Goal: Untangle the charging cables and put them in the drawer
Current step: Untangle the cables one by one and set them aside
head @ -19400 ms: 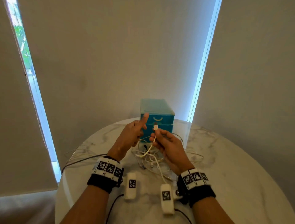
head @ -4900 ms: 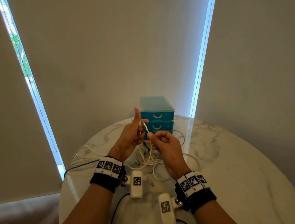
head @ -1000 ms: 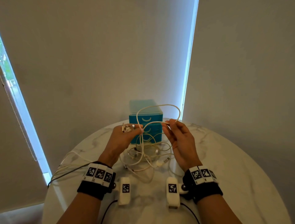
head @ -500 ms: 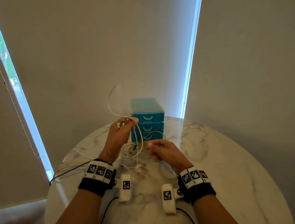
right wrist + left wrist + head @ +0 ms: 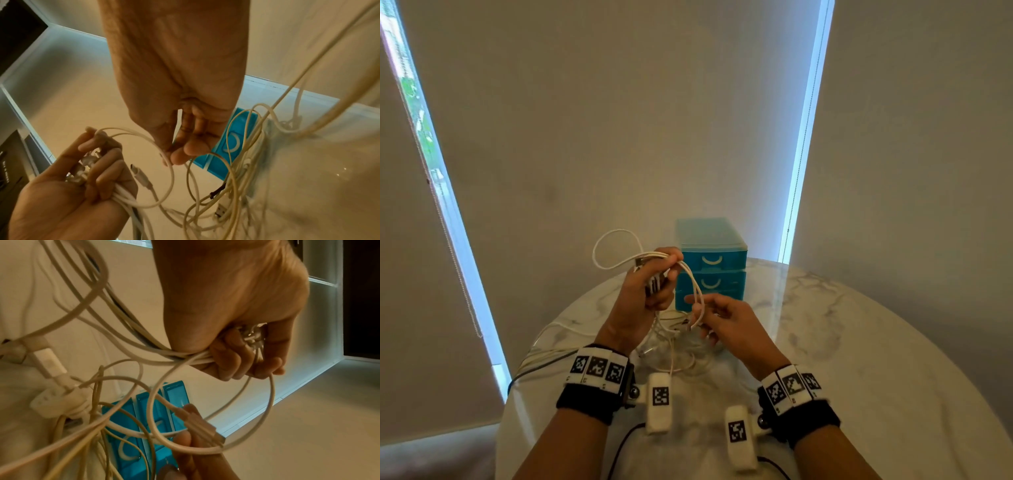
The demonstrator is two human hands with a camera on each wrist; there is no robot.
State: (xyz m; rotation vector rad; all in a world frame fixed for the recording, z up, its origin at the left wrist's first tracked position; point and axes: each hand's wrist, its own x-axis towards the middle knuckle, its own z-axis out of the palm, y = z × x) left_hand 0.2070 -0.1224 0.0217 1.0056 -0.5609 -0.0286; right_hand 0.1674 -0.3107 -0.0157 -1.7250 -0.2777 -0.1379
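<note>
Left hand (image 5: 643,301) is up off the round white marble table (image 5: 859,359), fingers (image 5: 228,360) curled tight round a bunch of white charging cable ends (image 5: 654,274), metal plugs poking out of the fist. Right hand (image 5: 726,320) sits just below it, thumb and fingertips (image 5: 179,155) pinching one thin white cable loop (image 5: 164,164) that arcs back into the left fist. The rest of the white tangle (image 5: 678,342) droops from both hands onto the table's middle. Behind them, near the far edge, stands the small turquoise plastic three-drawer chest (image 5: 710,260), every drawer closed as far as I can see.

Progress: early, I reckon. Ends are gathered, nothing's free, nothing's stowed.

Against half a second ago: the right hand, then low and loosely closed over the pile, now pinches a strand, and the loop above the left fist has flopped over to the left.
</note>
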